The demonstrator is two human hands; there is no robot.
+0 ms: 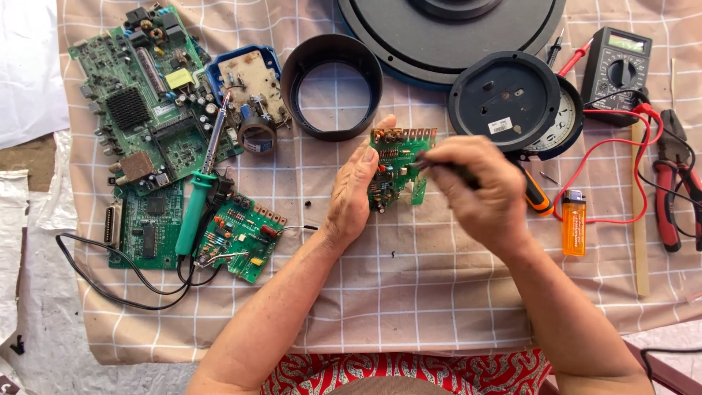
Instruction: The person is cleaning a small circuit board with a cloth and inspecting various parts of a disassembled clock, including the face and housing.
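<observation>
My left hand (352,194) holds a small green circuit board (397,164) upright above the checked cloth, thumb on its top edge near a row of copper contacts. My right hand (479,192) is closed around a screwdriver with a black and orange handle (536,194); its tip touches the board's right side, hidden partly by my fingers.
A green soldering iron (199,192) lies across other green boards (146,95) at left. A black ring (331,86), a roll of tape (257,134), a round clock back (506,101), a multimeter (616,67) with red leads, an orange lighter (574,223) and red pliers (667,197) surround the hands.
</observation>
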